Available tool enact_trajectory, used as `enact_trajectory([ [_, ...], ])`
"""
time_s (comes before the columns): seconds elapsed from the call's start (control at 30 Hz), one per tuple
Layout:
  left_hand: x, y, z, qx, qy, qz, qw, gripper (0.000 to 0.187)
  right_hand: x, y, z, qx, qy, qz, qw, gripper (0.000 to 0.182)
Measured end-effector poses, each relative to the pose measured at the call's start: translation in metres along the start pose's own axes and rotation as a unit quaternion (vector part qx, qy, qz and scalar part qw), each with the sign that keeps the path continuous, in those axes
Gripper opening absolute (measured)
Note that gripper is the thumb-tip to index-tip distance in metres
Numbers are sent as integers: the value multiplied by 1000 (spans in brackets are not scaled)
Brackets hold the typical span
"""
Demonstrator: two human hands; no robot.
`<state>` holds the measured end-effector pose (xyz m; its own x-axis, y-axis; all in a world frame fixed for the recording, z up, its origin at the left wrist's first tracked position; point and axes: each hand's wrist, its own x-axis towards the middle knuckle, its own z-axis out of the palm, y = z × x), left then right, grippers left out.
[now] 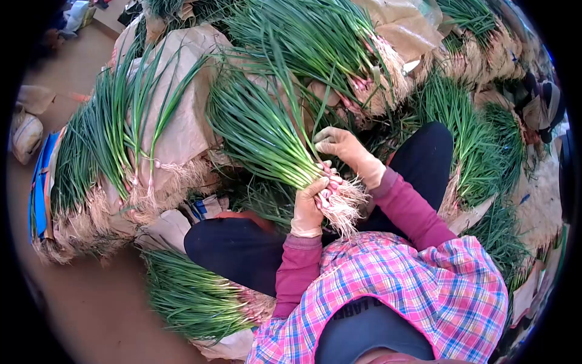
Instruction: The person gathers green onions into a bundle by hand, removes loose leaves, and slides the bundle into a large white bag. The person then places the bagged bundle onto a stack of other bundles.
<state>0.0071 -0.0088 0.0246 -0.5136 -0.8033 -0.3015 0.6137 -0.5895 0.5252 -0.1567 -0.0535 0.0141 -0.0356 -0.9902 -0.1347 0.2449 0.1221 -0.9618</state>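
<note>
A bunch of spring onions [273,136] with pinkish bulbs and pale, stringy roots is held in front of my lap. My left hand [309,206], in a pale glove, wraps round its stems just above the bulbs. The roots [344,206] hang to the lower right, while the green leaves spread to the upper left. My right hand [345,148], also gloved, is at the right side of the bunch with its fingers curled in a pinch. A thin leaf passes by those fingertips; whether they grip it I cannot make out.
Several spring onions [136,133] lie on brown sheeting [188,79] at the left. A large pile [315,42] lies ahead, and more onions [458,121] are at the right. Another bunch [200,294] rests by my left knee [233,249]. Brown floor [115,309] shows at the lower left.
</note>
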Motion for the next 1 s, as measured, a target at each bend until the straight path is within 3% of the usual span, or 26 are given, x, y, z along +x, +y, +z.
enact_trajectory([
  [0.03,-1,0,1,-7,7,15,1000,34,0,-7,1,5,-49,16,999,12],
  [0.07,-1,3,-6,-10,-11,4,1000,35,-4,-14,5,41,-88,113,989,9],
  [0.17,-3,11,-8,-20,-9,3,1000,37,-6,0,19,125,-6,89,988,10],
  [0.3,-2,3,-11,-37,-33,1,999,36,-5,-7,19,96,-46,94,990,12],
  [0.37,-5,6,-12,-31,-23,-2,999,37,-4,1,18,38,16,95,995,11],
  [0.43,-8,13,-15,-67,-68,-26,995,40,6,18,5,135,128,68,980,10],
  [0.5,-12,10,-5,-118,-84,5,989,41,14,33,-7,-19,76,11,997,16],
  [0.53,-11,11,-2,-110,-68,16,991,40,14,27,-9,-263,47,-51,962,20],
  [0.57,-13,12,1,-102,-49,23,993,39,8,15,-6,-489,17,-106,866,25],
  [0.6,-13,11,1,-103,-46,22,993,40,13,-3,-12,-517,152,-258,802,30],
  [0.63,-11,12,-1,-103,-43,20,994,42,28,-32,-21,-562,244,-216,760,33],
  [0.67,-10,9,-4,-118,-53,22,991,41,41,-62,-29,-757,317,-153,550,36],
  [0.7,-9,8,-6,-120,-37,16,992,42,61,-75,-53,-770,322,-166,525,39],
  [0.73,-9,8,-6,-121,-52,22,991,42,86,-68,-82,-778,255,-111,563,31],
  [0.83,-12,20,-1,-133,-71,44,988,39,84,-101,-84,-650,244,-172,699,13],
  [0.87,-18,28,11,-126,-58,72,988,40,76,-116,-80,-563,229,-112,786,12],
  [0.9,-21,30,15,-143,-43,83,985,41,84,-104,-99,-298,152,-113,936,14],
  [0.97,-18,31,12,-158,-59,80,982,39,47,-111,-76,-50,19,18,998,11],
  [1.0,-15,30,7,-144,-40,64,987,42,43,-86,-73,-38,8,25,999,11],
])
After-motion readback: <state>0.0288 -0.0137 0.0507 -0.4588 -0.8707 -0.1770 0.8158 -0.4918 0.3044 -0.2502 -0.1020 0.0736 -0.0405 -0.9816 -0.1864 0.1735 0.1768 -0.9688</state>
